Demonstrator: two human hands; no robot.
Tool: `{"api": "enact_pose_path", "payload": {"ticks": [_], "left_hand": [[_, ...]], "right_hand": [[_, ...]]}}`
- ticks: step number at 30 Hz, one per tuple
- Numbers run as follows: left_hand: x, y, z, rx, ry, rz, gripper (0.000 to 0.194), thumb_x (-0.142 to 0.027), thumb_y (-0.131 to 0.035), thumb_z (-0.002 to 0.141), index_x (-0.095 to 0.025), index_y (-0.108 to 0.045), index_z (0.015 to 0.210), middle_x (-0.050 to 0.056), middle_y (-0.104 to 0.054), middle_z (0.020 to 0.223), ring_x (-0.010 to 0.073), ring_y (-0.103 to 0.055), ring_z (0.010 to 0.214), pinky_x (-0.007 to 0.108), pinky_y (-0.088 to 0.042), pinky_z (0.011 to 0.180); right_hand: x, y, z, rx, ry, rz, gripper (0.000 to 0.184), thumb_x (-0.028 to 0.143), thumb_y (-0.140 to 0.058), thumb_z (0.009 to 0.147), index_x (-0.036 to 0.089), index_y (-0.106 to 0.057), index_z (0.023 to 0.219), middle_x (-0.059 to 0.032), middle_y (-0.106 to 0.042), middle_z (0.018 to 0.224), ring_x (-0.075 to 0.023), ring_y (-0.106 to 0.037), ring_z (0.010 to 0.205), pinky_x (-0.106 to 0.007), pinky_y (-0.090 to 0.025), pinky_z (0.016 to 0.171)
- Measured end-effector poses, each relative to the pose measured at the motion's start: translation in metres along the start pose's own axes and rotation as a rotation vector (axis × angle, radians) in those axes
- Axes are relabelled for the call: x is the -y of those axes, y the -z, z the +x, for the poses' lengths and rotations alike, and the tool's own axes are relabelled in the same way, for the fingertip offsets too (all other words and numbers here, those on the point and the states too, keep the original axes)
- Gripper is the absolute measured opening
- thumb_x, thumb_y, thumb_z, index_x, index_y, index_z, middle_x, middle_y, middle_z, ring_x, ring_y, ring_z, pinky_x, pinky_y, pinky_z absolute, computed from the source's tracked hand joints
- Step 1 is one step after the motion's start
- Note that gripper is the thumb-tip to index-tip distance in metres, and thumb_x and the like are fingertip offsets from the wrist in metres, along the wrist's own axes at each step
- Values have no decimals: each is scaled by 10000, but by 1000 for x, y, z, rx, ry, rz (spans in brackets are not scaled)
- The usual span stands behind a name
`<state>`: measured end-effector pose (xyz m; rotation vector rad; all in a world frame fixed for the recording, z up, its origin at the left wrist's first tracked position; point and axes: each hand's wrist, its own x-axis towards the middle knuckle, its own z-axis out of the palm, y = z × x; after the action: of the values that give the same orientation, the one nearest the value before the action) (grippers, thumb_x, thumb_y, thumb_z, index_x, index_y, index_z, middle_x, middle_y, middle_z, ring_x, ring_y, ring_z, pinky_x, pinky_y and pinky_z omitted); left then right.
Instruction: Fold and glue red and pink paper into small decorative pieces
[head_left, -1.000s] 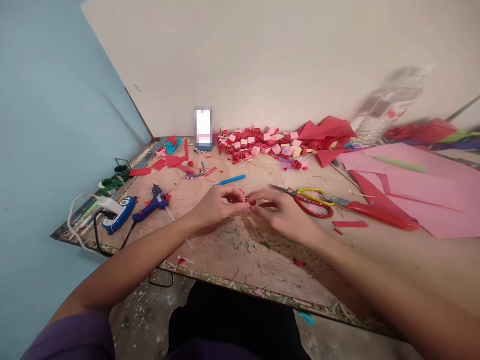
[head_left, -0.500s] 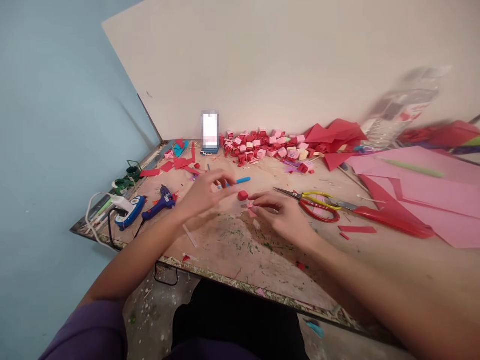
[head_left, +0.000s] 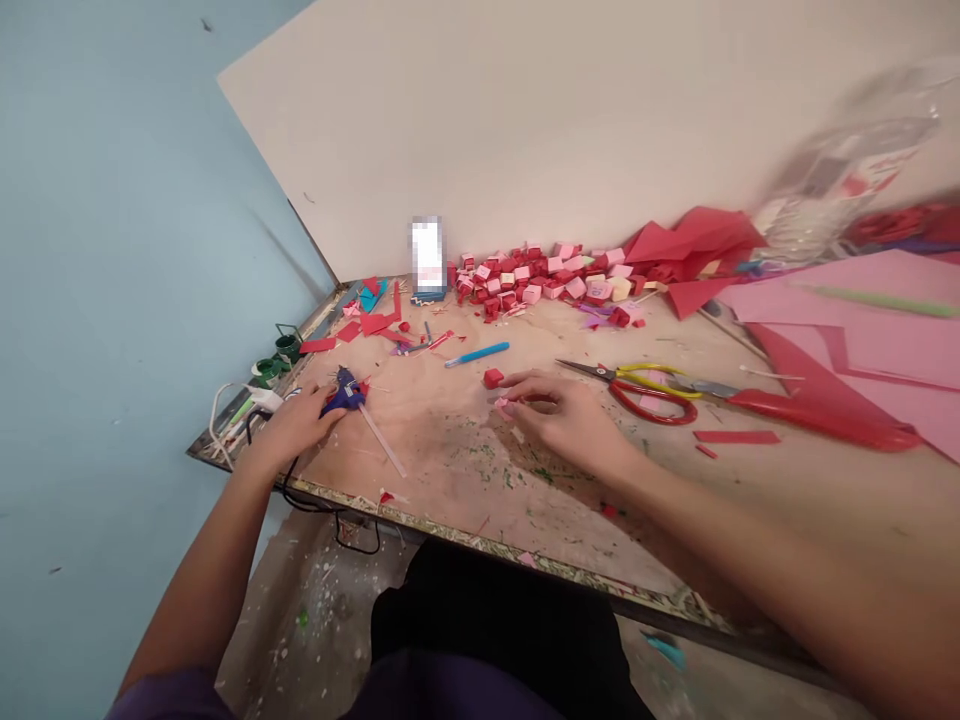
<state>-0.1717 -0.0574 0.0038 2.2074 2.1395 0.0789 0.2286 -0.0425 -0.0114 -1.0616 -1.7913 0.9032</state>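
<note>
My left hand (head_left: 296, 425) lies on the blue glue gun (head_left: 345, 393) at the table's left edge, fingers curled over its handle. A clear glue stick (head_left: 382, 440) sticks out from the gun towards me. My right hand (head_left: 559, 412) rests mid-table, fingertips pinched on a small pink paper piece (head_left: 502, 405). A small red paper cube (head_left: 493, 378) sits on the board just beyond those fingertips, untouched.
A heap of red and pink paper cubes (head_left: 544, 283) lines the back wall. Red-and-yellow scissors (head_left: 637, 388) lie right of my hand, with pink sheets (head_left: 862, 320) beyond. A blue pen (head_left: 478, 354), a phone (head_left: 428, 258), green tape rolls (head_left: 274, 360) and a plastic bottle (head_left: 832, 200) stand around.
My left hand let go of the red cube, swung left and came down on the glue gun. The cube now lies on the board. My right hand kept its place.
</note>
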Motion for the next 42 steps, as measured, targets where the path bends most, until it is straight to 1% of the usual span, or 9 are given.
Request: {"api": "enact_pose_path", "payload": {"ticks": [5,9,13,15,18,25,31,37,42], "left_hand": [[0,-1,3,-43,19,-250,467,-482,-514,899,-172,-682,1205,122,-616,1177,319,-595,1173,471,-448,1092],[-14,17,-5,-126,8,-724,425,-518,-678,826,-202,-720,1106,79,-659,1139,255,-610,1066,371,-497,1002],[-49,35,-5,-36,-91,-1323,446,-511,-767,827,-118,-725,1032,127,-707,941,201,-623,795,297,-513,724],[-70,40,5,-81,-136,-1467,428,-526,-721,877,-130,-721,1040,116,-709,903,157,-580,685,251,-448,585],[-103,40,27,-93,-186,-1628,382,-507,-641,926,-152,-722,1042,96,-709,898,107,-495,576,236,-428,539],[-157,4,54,166,-317,-1662,394,-429,-853,730,-88,-727,881,81,-698,793,46,-437,454,206,-287,419],[-145,-6,50,311,-312,-1631,515,-542,-793,790,-71,-738,991,117,-727,834,104,-545,442,235,-379,404],[-138,-11,51,273,-278,-1707,432,-496,-729,859,-86,-729,994,82,-699,776,99,-541,448,226,-411,415],[-146,-15,47,347,-276,-1724,442,-514,-755,821,-91,-705,940,87,-700,747,118,-535,402,235,-372,335]], "right_hand": [[-4,2,0,-17,-9,-58,138,297,-686,881,222,-790,831,-101,-755,1193,-282,-737,1025,-467,-609,956],[-1,6,2,-63,17,-95,117,262,-684,868,212,-783,830,-105,-761,1143,-277,-734,1023,-451,-604,963],[-4,9,5,-98,26,-129,116,273,-692,865,216,-780,817,-102,-762,1141,-293,-731,1042,-478,-586,982],[-9,11,7,-105,14,-143,129,290,-687,873,217,-781,821,-95,-762,1157,-298,-730,1065,-488,-573,998],[-16,14,9,-124,-8,-160,132,281,-675,875,217,-781,827,-97,-760,1177,-303,-721,1107,-477,-572,990],[-23,16,9,-189,-29,-138,119,223,-673,878,199,-778,828,-101,-763,1165,-253,-731,1049,-402,-579,938],[-25,14,10,-235,-59,-115,113,215,-686,890,185,-775,829,-99,-759,1166,-218,-725,1031,-368,-573,929],[-24,6,12,-218,-105,-60,101,258,-716,874,193,-782,833,-89,-765,1161,-225,-727,1031,-371,-586,914],[-18,-3,10,-190,-141,54,88,249,-734,846,187,-765,792,-84,-777,1105,-213,-741,964,-348,-598,902]]}}
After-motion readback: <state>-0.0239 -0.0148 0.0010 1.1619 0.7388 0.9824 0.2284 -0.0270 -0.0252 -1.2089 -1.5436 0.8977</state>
